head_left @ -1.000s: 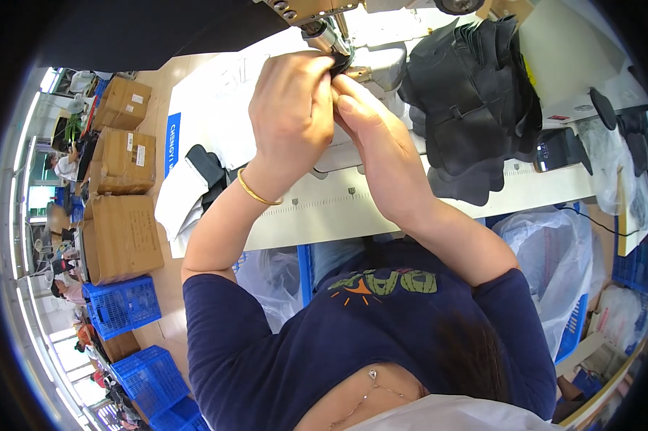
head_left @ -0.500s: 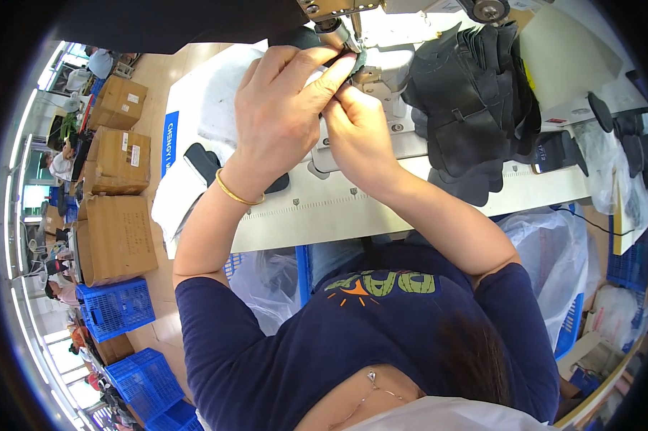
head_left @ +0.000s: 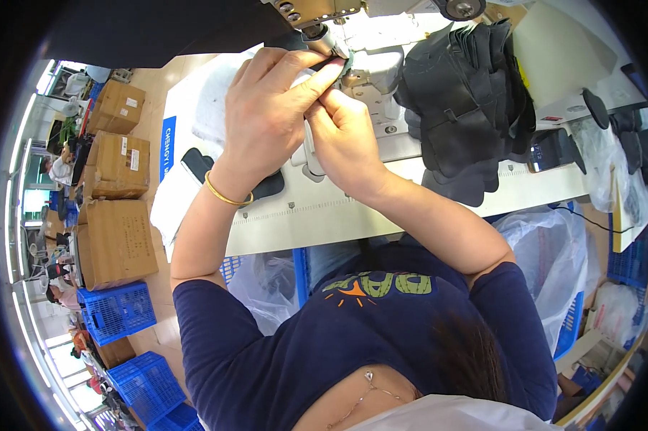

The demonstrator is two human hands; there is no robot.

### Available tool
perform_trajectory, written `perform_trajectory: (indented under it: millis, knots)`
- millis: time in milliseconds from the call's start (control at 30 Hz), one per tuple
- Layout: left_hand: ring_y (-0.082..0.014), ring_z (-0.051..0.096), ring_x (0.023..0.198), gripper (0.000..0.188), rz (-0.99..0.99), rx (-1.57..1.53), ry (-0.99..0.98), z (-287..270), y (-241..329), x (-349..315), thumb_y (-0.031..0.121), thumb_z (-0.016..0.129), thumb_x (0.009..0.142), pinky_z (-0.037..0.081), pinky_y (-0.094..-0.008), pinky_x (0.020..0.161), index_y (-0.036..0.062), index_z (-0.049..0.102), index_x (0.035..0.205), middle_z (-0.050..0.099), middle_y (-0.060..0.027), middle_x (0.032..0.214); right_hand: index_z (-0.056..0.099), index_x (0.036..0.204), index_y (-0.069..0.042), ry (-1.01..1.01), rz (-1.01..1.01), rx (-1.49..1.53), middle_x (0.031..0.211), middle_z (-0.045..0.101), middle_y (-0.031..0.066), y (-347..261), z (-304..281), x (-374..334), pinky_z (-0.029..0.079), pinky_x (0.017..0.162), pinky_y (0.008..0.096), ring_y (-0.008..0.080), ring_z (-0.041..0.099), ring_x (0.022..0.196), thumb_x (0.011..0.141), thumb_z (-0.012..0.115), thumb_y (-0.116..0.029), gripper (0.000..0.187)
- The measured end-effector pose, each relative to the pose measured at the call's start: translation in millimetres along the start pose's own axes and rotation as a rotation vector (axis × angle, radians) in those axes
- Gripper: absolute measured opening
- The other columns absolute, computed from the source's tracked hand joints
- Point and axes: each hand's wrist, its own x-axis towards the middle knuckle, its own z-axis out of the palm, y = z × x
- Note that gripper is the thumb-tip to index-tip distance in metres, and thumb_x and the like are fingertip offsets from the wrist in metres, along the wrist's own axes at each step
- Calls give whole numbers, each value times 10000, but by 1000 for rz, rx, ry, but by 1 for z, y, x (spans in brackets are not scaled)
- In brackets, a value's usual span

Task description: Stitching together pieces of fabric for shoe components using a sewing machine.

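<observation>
White worktable (head_left: 439, 194) with grey sewing machine (head_left: 370, 68), cardboard boxes behind. Both hands have moved up under the needle head since a second ago. Left hand (head_left: 266, 122) and right hand (head_left: 342, 140) pinch a small dark fabric piece (head_left: 338, 67) there; stacked black cut pieces (head_left: 467, 100) lie alongside.

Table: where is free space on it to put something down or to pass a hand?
The table is bare along its near edge, between the left hand wrist and the stack of dark pieces. Another bare strip lies right of that stack. It is crowded around the sewing machine, where both hands, the right hand included, work.
</observation>
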Motion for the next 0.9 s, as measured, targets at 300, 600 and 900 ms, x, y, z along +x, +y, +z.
perform_trajectory:
  millis: [300,600,900]
  knots:
    - [-217,592,896,372,-49,36,-43,-3,11,3,52,688,693,488,-330,728,90,735,1061,670,-6,1036,591,933,59,-31,101,61,693,606,193,-7,-7,-5,454,598,389,214,548,600,970,493,-70,166]
    - [-231,579,869,343,-91,38,-57,-5,22,9,45,678,690,491,-336,717,49,724,1029,642,-46,982,574,892,55,-61,91,90,621,553,91,-11,-19,-9,412,538,325,100,470,598,992,505,-103,200]
    - [-280,613,904,350,-289,38,-143,-13,47,20,-55,616,748,507,-367,768,43,716,1069,636,-86,998,575,903,55,-82,54,88,623,553,65,-15,-27,-17,397,521,316,73,438,605,1000,504,-103,199]
